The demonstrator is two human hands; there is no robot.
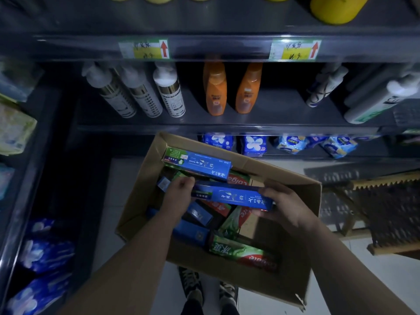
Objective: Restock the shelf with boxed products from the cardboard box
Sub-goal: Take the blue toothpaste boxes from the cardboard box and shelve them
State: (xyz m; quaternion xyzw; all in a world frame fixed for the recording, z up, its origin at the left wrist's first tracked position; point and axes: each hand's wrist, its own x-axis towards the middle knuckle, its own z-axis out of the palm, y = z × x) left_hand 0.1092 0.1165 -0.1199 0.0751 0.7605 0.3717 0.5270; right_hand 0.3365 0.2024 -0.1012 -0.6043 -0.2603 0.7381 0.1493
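Note:
An open cardboard box (293,264) sits on the floor below the shelves, filled with several toothpaste cartons. I hold one long blue toothpaste carton (231,196) level above the box. My left hand (179,192) pinches its left end and my right hand (281,205) grips its right end. Another blue carton (197,163) lies at the box's far side. A green and red Colgate carton (243,253) lies at the near side. The dark shelf (204,123) stands just beyond the box.
On the shelf stand white pump bottles (168,89), two orange bottles (216,89) and more white bottles (375,98) at the right. Blue packets (252,144) fill the lower shelf. A side rack with packets (45,253) is at left. A wooden crate (391,212) stands at right.

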